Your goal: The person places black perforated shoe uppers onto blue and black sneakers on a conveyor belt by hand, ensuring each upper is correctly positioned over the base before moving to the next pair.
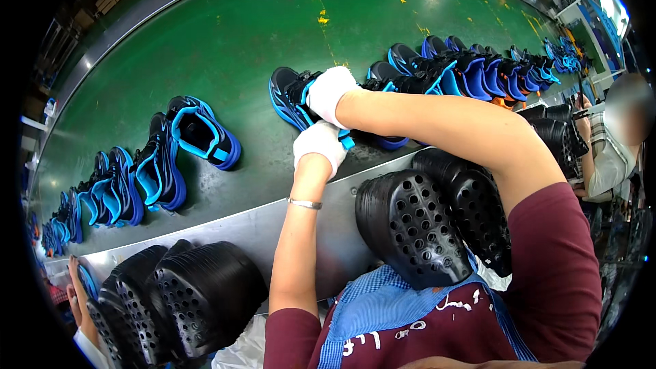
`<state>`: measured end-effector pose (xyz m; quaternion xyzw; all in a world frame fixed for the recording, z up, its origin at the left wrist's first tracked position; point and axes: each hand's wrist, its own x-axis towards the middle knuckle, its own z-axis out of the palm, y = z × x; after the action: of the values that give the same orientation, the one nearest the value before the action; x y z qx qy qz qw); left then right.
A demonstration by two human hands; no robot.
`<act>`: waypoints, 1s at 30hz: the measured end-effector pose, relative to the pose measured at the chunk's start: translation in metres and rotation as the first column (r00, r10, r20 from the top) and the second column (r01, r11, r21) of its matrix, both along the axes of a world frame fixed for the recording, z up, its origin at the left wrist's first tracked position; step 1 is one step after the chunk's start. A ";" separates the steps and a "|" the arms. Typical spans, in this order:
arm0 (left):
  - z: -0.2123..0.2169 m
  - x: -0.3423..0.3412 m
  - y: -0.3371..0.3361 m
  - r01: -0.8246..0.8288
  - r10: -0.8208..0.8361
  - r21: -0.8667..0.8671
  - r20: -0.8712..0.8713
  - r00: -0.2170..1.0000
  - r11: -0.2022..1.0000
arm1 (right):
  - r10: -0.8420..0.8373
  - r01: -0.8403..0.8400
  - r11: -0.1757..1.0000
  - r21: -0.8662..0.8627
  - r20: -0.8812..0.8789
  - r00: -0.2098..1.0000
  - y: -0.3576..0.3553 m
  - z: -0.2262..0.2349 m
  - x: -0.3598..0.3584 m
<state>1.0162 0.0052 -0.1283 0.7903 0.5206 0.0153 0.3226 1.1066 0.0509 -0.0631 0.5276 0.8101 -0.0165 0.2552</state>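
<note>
A black sneaker (285,98) with blue sole and trim stands on the green conveyor belt, toe pointing away from me. My right hand (332,93), in a white glove, is closed over the sneaker's upper by its laces and opening. Lower down, at the heel end, my left hand (320,147) is closed on the same sneaker, also in a white glove. A bright blue tab shows beside the left fingers. Both sets of fingertips are mostly hidden by the gloves and the shoe. Left of my hands lies another sneaker (202,135), its blue-lined opening toward me.
Rows of sneakers line the belt (260,20) on the left (116,188) and right (471,72). Along the metal edge (321,232) before me sit stacked black perforated plastic pieces (417,225), with more (205,294) at left. Co-workers (608,150) stand on both sides.
</note>
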 end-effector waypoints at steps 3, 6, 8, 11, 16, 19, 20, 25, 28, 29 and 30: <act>0.008 0.002 0.006 0.098 -0.101 -0.044 -0.085 0.991 0.994 | -0.018 0.018 1.000 -0.009 -0.039 0.999 0.006 0.000 0.001; -0.002 -0.002 0.000 0.119 -0.119 -0.007 -0.034 0.992 0.993 | 0.027 -0.029 0.999 -0.015 -0.083 0.996 0.004 0.000 -0.004; -0.002 -0.002 0.000 0.107 -0.107 -0.009 -0.023 0.994 0.994 | 0.114 -0.115 0.993 -0.016 -0.064 0.991 0.003 -0.001 -0.005; -0.010 -0.003 0.003 0.144 -0.144 -0.003 -0.039 0.989 0.990 | 0.124 -0.125 0.992 -0.008 -0.075 0.989 0.002 -0.001 -0.003; -0.004 0.003 0.007 0.184 -0.184 -0.017 -0.065 0.981 0.983 | 0.077 -0.074 0.997 0.033 -0.071 0.995 0.009 -0.005 0.004; -0.003 0.005 0.007 0.205 -0.207 -0.026 -0.109 0.972 0.978 | 0.053 -0.047 0.998 0.051 -0.128 0.990 0.010 -0.005 0.010; -0.002 0.003 0.006 0.176 -0.178 -0.028 -0.103 0.979 0.984 | 0.055 -0.049 0.998 0.038 -0.157 0.986 0.007 0.004 0.008; -0.006 -0.025 -0.010 0.115 -0.133 0.150 0.117 0.984 0.982 | 0.067 -0.074 0.997 -0.020 -0.247 0.967 -0.039 0.074 0.024; 0.010 -0.052 -0.020 0.076 -0.113 0.097 0.470 0.875 0.992 | 0.114 -0.078 0.989 0.125 -0.308 0.945 -0.091 0.116 0.073; 0.017 -0.061 -0.019 0.070 -0.055 -0.001 0.599 0.799 0.998 | 0.074 -0.031 0.990 0.140 -0.316 0.946 -0.112 0.133 0.088; 0.029 -0.066 -0.019 -0.075 0.157 -0.150 0.664 0.731 0.986 | 0.028 0.016 0.991 0.134 -0.321 0.947 -0.135 0.153 0.101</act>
<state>0.9501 -0.0136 -0.0995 0.6776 0.4170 0.2909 0.5313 1.2074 -0.0840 0.0900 0.5312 0.8418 -0.0469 0.0833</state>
